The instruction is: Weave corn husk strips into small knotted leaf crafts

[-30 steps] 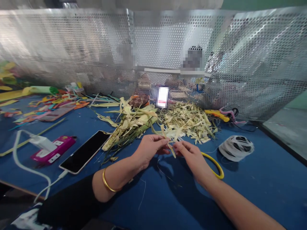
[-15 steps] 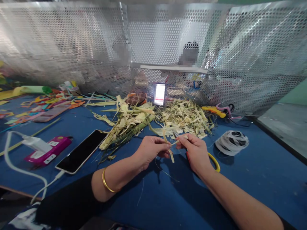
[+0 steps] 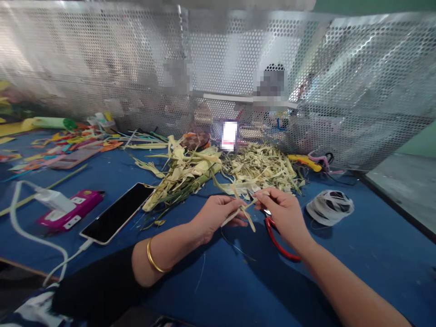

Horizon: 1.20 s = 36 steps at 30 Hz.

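Observation:
My left hand [image 3: 218,215] pinches pale dried leaf strips [image 3: 251,221] between thumb and fingers, at a spot where they cross. One strip points down to the right, and another end sticks out below the fingers. My right hand [image 3: 284,211] is closed on the far end of a strip, up and to the right of the left hand. Scissors [image 3: 277,240] with a red handle loop lie on the table under my right hand, partly hidden by it. Behind the hands are a heap of cut leaf bits [image 3: 265,165] and a bundle of longer dried leaves [image 3: 184,170].
A roll of white twine [image 3: 329,208] stands at the right. To the left lie a charging phone [image 3: 117,213] and a magenta power strip [image 3: 73,211]. Yellow-handled tool [image 3: 304,161] and perforated metal screen [image 3: 136,68] are at the back, with people behind it.
The strips between my hands now cross, with a loose end below my left fingers. My right hand has shifted slightly right, uncovering the red scissors loop; the yellow loop is now hidden.

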{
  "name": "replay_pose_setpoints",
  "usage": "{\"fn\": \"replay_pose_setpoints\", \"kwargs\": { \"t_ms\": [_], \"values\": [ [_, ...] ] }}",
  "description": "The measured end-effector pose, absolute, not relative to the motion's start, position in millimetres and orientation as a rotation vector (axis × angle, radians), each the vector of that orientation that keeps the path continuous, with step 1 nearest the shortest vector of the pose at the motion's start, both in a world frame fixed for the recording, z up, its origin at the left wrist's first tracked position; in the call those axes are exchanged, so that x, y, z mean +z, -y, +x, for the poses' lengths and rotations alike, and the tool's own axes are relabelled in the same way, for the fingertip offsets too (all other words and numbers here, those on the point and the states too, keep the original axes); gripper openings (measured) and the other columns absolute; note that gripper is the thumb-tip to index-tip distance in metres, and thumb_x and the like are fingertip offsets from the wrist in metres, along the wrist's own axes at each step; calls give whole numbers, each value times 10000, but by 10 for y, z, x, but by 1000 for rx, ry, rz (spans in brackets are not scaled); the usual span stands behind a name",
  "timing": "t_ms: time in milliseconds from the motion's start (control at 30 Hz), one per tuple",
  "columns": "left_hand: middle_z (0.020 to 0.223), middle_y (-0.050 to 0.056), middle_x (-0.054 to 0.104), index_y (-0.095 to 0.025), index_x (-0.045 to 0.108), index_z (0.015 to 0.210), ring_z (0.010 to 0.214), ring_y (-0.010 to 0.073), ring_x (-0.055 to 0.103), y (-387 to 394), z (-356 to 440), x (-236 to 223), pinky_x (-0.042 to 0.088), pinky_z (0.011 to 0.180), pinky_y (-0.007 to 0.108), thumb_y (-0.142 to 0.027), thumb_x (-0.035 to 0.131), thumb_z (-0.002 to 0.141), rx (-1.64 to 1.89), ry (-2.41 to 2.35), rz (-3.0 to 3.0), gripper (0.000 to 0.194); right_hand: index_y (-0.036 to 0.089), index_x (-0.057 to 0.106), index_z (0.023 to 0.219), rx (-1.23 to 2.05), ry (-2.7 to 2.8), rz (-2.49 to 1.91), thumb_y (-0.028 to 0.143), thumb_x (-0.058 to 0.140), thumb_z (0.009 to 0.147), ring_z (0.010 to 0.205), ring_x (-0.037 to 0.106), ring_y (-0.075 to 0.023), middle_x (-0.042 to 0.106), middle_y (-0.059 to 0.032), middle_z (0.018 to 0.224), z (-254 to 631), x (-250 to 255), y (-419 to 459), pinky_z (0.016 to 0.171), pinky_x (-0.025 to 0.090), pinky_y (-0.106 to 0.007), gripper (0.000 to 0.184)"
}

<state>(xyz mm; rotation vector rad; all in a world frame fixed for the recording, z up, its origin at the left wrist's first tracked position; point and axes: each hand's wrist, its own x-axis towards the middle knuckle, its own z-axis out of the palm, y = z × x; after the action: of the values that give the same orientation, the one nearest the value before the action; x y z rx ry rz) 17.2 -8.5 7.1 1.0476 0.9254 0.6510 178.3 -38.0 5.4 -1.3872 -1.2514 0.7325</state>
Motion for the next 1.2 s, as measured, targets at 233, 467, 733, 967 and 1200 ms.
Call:
{"fn": "replay_pose_setpoints", "kwargs": {
  "t_ms": [233, 467, 733, 967, 1200],
  "values": [
    [710, 56, 695, -113, 669, 833, 561, 126, 650, 75, 161, 90, 495, 600, 221, -288, 724, 675, 687, -883, 1124, 242, 184, 618, 773, 760, 1346, -1395, 434, 590, 750, 648, 590, -163, 634, -10, 681, 1818, 53, 369, 641, 458, -282, 253],
    [683, 45, 685, -114, 652, 781, 540, 124, 632, 54, 157, 67, 484, 555, 217, -235, 713, 680, 772, -899, 1044, 169, 193, 577, 613, 603, 1712, -1621, 404, 570, 788, 527, 500, -132, 589, 10, 550, 1722, 9, 466, 512, 354, -246, 275],
    [575, -8, 602, -117, 610, 776, 405, 56, 504, -5, 114, 112, 429, 442, 171, -115, 655, 726, 696, -788, 761, 67, 197, 644, 814, 742, 1464, -1344, 386, 501, 830, 745, 597, -170, 665, -24, 756, 1784, 63, 411, 715, 447, -289, 238],
    [588, -44, 524, -126, 574, 801, 422, 48, 495, -4, 62, 110, 504, 486, 191, -88, 543, 804, 568, -578, 564, 49, 187, 636, 745, 1066, 1503, -1225, 395, 588, 781, 712, 578, -159, 640, -13, 712, 1748, 85, 427, 713, 442, -311, 217],
    [578, -39, 522, -125, 565, 813, 419, 48, 492, -6, 72, 87, 495, 460, 172, -69, 531, 807, 547, -582, 530, 66, 176, 622, 758, 1267, 1367, -1091, 404, 640, 757, 723, 587, -142, 639, -15, 731, 1666, 128, 485, 748, 452, -311, 229]
  ]
}}
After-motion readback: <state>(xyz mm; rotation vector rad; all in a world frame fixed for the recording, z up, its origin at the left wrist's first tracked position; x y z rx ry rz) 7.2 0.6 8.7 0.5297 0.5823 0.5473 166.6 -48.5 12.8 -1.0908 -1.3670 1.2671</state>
